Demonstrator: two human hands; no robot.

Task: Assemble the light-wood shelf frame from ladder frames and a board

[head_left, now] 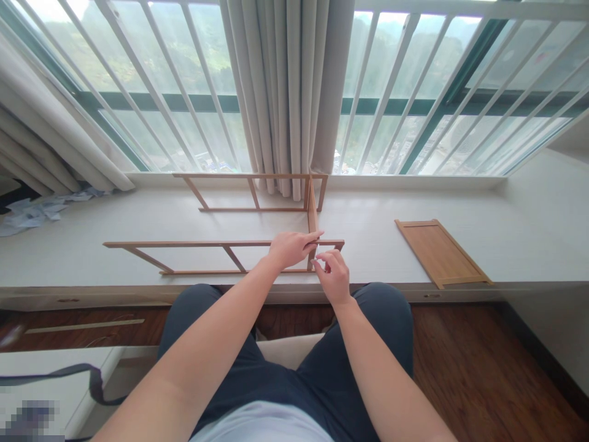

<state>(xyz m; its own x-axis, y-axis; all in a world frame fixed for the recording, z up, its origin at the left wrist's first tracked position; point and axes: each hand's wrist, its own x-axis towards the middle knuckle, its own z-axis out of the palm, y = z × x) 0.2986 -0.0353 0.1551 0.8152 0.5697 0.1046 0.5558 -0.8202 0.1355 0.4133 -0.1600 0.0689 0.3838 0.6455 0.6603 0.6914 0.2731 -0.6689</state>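
Near the front edge of the window ledge point(92, 258), the left hand point(289, 248) clasped the wooden frame's point(184, 244) top rail, while the right hand point(332, 276) pinched a small metal piece point(317, 248) beside it.

There is no text, label, brand, number or sign that can be read in this view. The wooden frame point(221, 245), the wooden panel point(439, 252) on the right and the window ledge point(92, 221) carry no writing.
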